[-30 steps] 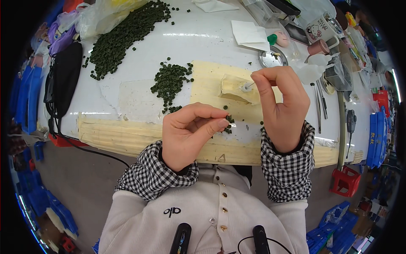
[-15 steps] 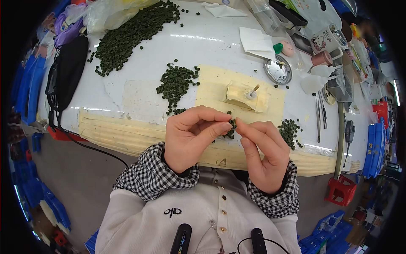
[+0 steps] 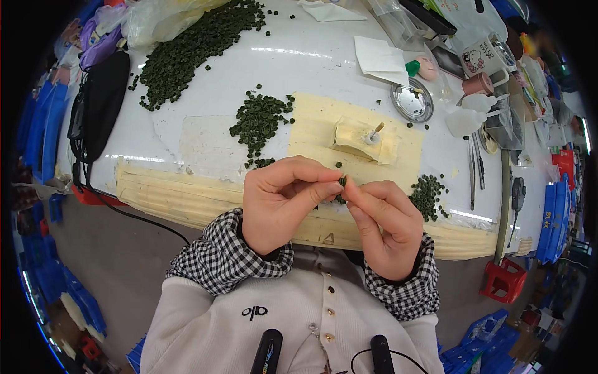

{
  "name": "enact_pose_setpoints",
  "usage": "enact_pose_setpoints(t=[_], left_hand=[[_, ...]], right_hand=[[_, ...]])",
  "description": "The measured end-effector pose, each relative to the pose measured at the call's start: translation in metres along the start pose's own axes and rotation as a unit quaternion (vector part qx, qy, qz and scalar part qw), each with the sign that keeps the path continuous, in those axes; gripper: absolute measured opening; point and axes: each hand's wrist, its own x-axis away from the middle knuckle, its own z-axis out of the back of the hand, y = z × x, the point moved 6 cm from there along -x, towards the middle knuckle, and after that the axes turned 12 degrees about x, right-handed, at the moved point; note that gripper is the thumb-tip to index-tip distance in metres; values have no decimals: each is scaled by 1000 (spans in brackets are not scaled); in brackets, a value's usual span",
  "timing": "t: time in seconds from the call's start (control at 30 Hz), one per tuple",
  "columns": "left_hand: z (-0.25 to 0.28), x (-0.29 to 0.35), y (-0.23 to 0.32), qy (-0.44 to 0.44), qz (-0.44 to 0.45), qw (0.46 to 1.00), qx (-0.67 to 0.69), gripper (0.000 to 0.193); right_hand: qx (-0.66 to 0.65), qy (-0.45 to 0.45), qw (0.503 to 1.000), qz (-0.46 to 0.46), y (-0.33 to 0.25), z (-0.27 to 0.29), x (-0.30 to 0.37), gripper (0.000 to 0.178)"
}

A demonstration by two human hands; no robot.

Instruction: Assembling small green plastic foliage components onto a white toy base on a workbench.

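A small dark green round piece (image 3: 342, 181) is pinched between the thumb and index finger of my left hand (image 3: 280, 202). From the other side, the fingertips of my right hand (image 3: 386, 224) meet the same piece, its fingers bent and close together. Below and behind the fingertips, more small green pieces (image 3: 339, 199) lie partly hidden on the table. Just beyond the hands, a cream taped block (image 3: 358, 143) with a short upright peg (image 3: 376, 132) sits on a cream sheet (image 3: 308, 118).
A large heap of green pieces (image 3: 193, 56) lies far left, with smaller heaps left of the sheet (image 3: 258, 121) and at right (image 3: 427, 196). Tweezers (image 3: 471, 174), a round metal dish (image 3: 411, 103) and white paper (image 3: 380, 59) lie at right. A padded strip (image 3: 174, 193) lines the near edge.
My right hand's fingers have drawn in against the piece, with the thumb shifting slightly left. The left hand keeps its pinch in nearly the same place.
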Motion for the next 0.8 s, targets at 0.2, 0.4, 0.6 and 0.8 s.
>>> enact_pose_setpoints(t=[0.2, 0.4, 0.6, 0.8], left_hand=[[-2, -1, -3, 16, 35, 999, 21, 14], [-8, 0, 21, -49, -34, 972, -227, 14], [-5, 5, 27, -100, -121, 884, -440, 17], [14, 6, 47, -14, -130, 888, -441, 21]], right_hand=[[6, 11, 1000, -1, 1, 3, 1, 34], [128, 94, 984, -76, 18, 37, 7, 22], [314, 77, 944, -61, 27, 39, 18, 17], [367, 66, 927, -42, 24, 29, 19, 12]])
